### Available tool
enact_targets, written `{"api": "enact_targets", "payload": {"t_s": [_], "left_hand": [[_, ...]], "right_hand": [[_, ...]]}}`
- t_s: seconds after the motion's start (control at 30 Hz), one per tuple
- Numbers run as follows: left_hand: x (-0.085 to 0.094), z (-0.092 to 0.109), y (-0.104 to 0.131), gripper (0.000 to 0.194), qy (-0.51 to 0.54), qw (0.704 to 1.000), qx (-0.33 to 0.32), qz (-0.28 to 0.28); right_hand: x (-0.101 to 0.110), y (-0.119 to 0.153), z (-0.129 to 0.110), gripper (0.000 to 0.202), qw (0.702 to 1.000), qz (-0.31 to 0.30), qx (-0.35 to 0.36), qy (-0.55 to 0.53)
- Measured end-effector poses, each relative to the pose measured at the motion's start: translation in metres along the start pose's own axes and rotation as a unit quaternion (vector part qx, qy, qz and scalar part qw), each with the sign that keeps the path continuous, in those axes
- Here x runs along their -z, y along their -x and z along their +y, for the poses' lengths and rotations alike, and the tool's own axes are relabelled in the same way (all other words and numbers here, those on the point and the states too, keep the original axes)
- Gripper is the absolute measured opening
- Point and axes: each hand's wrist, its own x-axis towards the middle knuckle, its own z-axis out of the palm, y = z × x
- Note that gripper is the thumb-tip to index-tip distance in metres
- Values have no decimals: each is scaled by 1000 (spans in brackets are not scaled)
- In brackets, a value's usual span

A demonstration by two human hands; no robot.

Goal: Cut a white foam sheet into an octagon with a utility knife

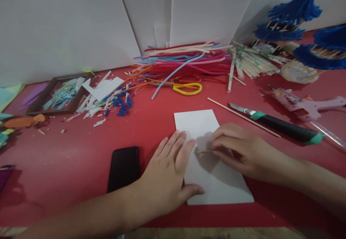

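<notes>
A white rectangular board [216, 188] lies on the red tabletop in front of me. My left hand [169, 172] rests along its left edge with the fingers stretched out, the thumb reaching over the white surface. Above the board's middle, my right hand [238, 147] pinches a short thin wooden stick [204, 151] between thumb and fingertips. The stick's free end points left, near or on the surface; contact is hard to make out. A longer thin wooden stick [243, 117] and a craft knife [281, 125] with its blade out lie beyond my right hand.
A black phone [123, 168] lies left of my left hand. Behind are yellow-handled scissors [187, 88], a pile of pipe cleaners [186, 62], bundled sticks [251, 62] and a brown frame [40, 102] with scraps. A pink glue gun [302, 105] and blue-roofed models [293, 12] stand right.
</notes>
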Motion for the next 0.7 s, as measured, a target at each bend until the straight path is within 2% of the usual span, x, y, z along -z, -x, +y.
{"api": "enact_targets", "payload": {"t_s": [0.07, 0.13, 0.17, 0.27, 0.4, 0.7], "left_hand": [[5, 10, -6, 85, -19, 998, -37, 51], [7, 22, -12, 56, -15, 991, -99, 94], [5, 27, -14, 42, -19, 986, -128, 106], [-4, 38, -16, 22, -60, 969, -171, 170], [-16, 38, -13, 19, -88, 963, -183, 176], [-21, 39, -7, 24, -128, 959, -151, 204]], "right_hand": [[2, 1, 0, 16, 999, -30, 24, 0], [1, 2, -1, 16, 999, -44, 25, 3], [1, 2, -2, 14, 999, -44, 19, 5], [-3, 3, -3, 13, 1000, -21, 10, 15], [-7, 4, 0, 21, 999, 8, 30, 20], [-10, -1, -3, 25, 999, 18, 27, 18]]}}
